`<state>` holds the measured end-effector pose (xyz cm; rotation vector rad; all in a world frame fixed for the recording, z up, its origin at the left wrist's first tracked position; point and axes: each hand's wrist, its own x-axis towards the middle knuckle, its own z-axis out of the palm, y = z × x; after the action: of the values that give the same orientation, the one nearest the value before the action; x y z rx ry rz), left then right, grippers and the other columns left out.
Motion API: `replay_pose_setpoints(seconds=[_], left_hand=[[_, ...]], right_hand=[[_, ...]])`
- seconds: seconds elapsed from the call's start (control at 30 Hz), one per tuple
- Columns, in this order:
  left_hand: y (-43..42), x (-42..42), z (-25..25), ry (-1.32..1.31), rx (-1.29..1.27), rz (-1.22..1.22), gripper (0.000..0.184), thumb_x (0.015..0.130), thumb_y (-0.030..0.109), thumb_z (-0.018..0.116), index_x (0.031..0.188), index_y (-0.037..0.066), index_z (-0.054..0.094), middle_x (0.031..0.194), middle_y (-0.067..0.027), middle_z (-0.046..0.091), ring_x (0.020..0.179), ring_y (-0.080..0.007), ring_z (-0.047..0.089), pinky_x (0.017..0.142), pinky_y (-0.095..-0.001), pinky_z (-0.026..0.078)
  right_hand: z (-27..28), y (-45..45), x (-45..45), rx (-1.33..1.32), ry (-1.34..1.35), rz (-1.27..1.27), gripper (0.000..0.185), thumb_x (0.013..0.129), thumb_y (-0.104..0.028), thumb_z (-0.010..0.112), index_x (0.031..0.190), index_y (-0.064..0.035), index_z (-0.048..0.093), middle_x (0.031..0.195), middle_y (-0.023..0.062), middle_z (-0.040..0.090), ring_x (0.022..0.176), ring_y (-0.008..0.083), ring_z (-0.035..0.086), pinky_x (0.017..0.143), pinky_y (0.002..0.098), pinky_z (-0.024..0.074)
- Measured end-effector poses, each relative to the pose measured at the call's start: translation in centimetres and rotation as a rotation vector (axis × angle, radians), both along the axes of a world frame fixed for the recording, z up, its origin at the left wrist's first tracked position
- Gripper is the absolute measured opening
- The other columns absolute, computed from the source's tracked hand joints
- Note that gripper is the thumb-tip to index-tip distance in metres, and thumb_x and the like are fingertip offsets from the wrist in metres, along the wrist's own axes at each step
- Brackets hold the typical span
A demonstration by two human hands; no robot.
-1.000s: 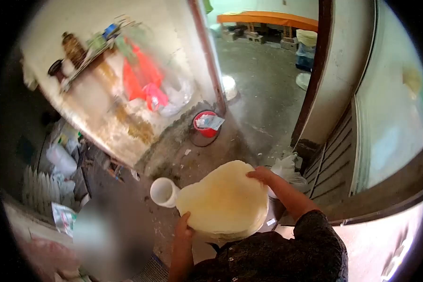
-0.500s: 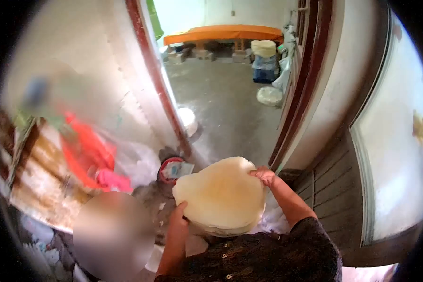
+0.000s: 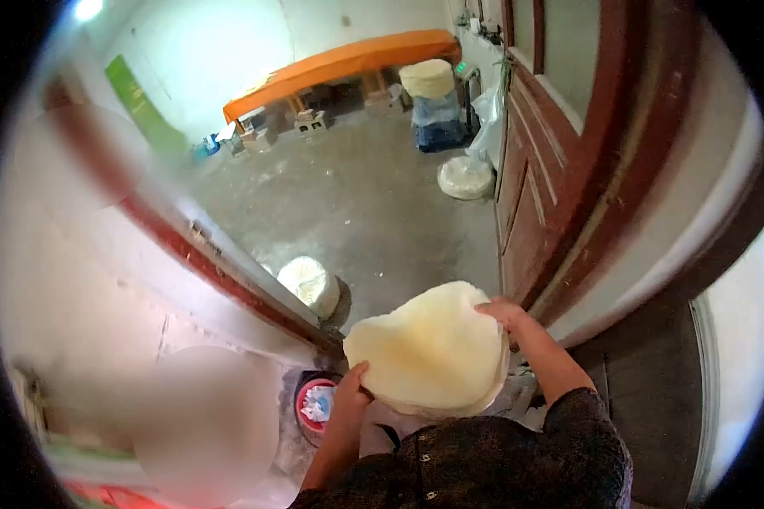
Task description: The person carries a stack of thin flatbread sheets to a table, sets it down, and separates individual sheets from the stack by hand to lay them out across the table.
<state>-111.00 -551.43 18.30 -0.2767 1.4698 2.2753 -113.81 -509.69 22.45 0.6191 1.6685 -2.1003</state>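
A stack of thin, round, pale yellow sheets (image 3: 429, 343), like large flatbreads, is held in front of my body at waist height. My left hand (image 3: 351, 394) grips its lower left edge with the thumb on top. On the upper right edge, my right hand (image 3: 505, 314) is closed with the thumb over the top sheet. The fingers of both hands are hidden beneath the stack. Its upper surface dips in the middle, and several layers show along the near rim.
Ahead is a doorway with a brown-red door (image 3: 539, 182) at the right. Beyond it stand a round white bundle (image 3: 310, 286), another pale bundle (image 3: 465, 178), a yellowish stack (image 3: 427, 79) on a scale, and an orange-covered table (image 3: 339, 64). A red basin (image 3: 316, 405) sits by my left.
I have moved closer to the doorway, and the view has turned left. The stack stays in both hands. More of the room and the door now shows.
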Motion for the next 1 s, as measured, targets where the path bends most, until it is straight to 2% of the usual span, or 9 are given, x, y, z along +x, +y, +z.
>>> replay_pose_setpoints(seconds=[0.1, 0.17, 0.37, 0.4, 0.53, 0.67, 0.77, 0.8, 1.0], left_hand=[[3.2, -6.9, 8.0, -0.273, 0.273, 0.066, 0.038, 0.080, 0.019, 0.054, 0.114, 0.003, 0.047, 0.109, -0.0108, 0.054, 0.098, -0.0254, 0.053, 0.083, -0.0378, 0.044], [4.4, -11.5, 12.2, -0.297, 0.158, 0.106, 0.039, 0.081, 0.018, 0.052, 0.116, 0.003, 0.045, 0.108, -0.0117, 0.055, 0.097, -0.0267, 0.053, 0.082, -0.0413, 0.044], [3.7, -30.9, 8.2, -0.357, 0.211, 0.071, 0.039, 0.082, 0.016, 0.049, 0.118, 0.002, 0.042, 0.109, -0.0139, 0.054, 0.097, -0.0284, 0.053, 0.083, -0.0431, 0.044], [5.2, -33.5, 11.0, -0.399, 0.070, 0.092, 0.039, 0.083, 0.016, 0.048, 0.119, 0.002, 0.041, 0.109, -0.0141, 0.054, 0.095, -0.0279, 0.054, 0.080, -0.0421, 0.046], [6.7, -46.6, 8.6, -0.350, 0.255, -0.051, 0.037, 0.084, 0.018, 0.049, 0.116, 0.001, 0.043, 0.107, -0.0141, 0.054, 0.094, -0.0277, 0.055, 0.078, -0.0406, 0.047], [10.3, -57.5, 11.7, -0.408, 0.143, -0.119, 0.037, 0.084, 0.018, 0.048, 0.115, -0.002, 0.043, 0.106, -0.0138, 0.055, 0.094, -0.0276, 0.056, 0.079, -0.0382, 0.048], [13.4, -66.1, 13.6, -0.351, 0.011, -0.133, 0.037, 0.084, 0.018, 0.049, 0.115, -0.001, 0.043, 0.106, -0.0143, 0.055, 0.094, -0.0281, 0.056, 0.078, -0.0386, 0.048], [13.5, -70.3, 9.3, -0.383, 0.189, -0.156, 0.038, 0.083, 0.018, 0.050, 0.116, -0.001, 0.043, 0.108, -0.0149, 0.054, 0.095, -0.0286, 0.055, 0.079, -0.0410, 0.048], [15.0, -85.6, 8.0, -0.403, 0.091, 0.002, 0.044, 0.080, 0.018, 0.053, 0.119, 0.001, 0.041, 0.113, -0.0156, 0.052, 0.101, -0.0308, 0.052, 0.087, -0.0466, 0.042]], right_hand=[[2.0, 0.1, -7.7, 0.093, 0.010, -0.029, 0.035, 0.071, -0.018, 0.067, 0.093, 0.0084, 0.058, 0.083, 0.0139, 0.062, 0.070, 0.0219, 0.061, 0.062, 0.0350, 0.0491], [2.1, -0.1, -14.3, 0.119, -0.008, -0.029, 0.035, 0.071, -0.018, 0.067, 0.091, 0.0086, 0.058, 0.082, 0.0146, 0.062, 0.068, 0.0222, 0.061, 0.060, 0.0353, 0.0494], [3.1, 0.1, -29.9, 0.076, -0.015, -0.047, 0.035, 0.072, -0.013, 0.066, 0.094, 0.0114, 0.055, 0.086, 0.0157, 0.061, 0.069, 0.0220, 0.062, 0.060, 0.0335, 0.0506], [4.5, 0.6, -32.7, 0.052, -0.015, -0.067, 0.034, 0.072, -0.013, 0.066, 0.094, 0.0111, 0.055, 0.086, 0.0156, 0.061, 0.069, 0.0217, 0.061, 0.059, 0.0332, 0.0504], [6.8, 2.3, -41.5, 0.218, 0.071, -0.231, 0.028, 0.074, -0.013, 0.064, 0.091, 0.0085, 0.057, 0.083, 0.0146, 0.062, 0.066, 0.0210, 0.062, 0.056, 0.0327, 0.0503], [6.0, 6.2, -49.8, 0.004, 0.048, -0.238, 0.027, 0.075, -0.012, 0.063, 0.090, 0.0086, 0.056, 0.086, 0.0136, 0.062, 0.070, 0.0210, 0.061, 0.061, 0.0320, 0.0505], [6.2, 8.0, -57.5, 0.028, 0.161, -0.324, 0.027, 0.074, -0.013, 0.064, 0.090, 0.0086, 0.057, 0.084, 0.0134, 0.062, 0.070, 0.0211, 0.061, 0.062, 0.0324, 0.0504], [6.1, 8.9, -60.9, 0.167, 0.108, -0.336, 0.029, 0.073, -0.012, 0.065, 0.092, 0.0088, 0.056, 0.084, 0.0139, 0.062, 0.071, 0.0213, 0.062, 0.063, 0.0322, 0.0504], [-0.5, 12.4, -81.6, 0.126, 0.011, -0.178, 0.034, 0.068, -0.010, 0.069, 0.095, 0.0060, 0.056, 0.085, 0.0119, 0.061, 0.070, 0.0202, 0.061, 0.059, 0.0320, 0.0489]])
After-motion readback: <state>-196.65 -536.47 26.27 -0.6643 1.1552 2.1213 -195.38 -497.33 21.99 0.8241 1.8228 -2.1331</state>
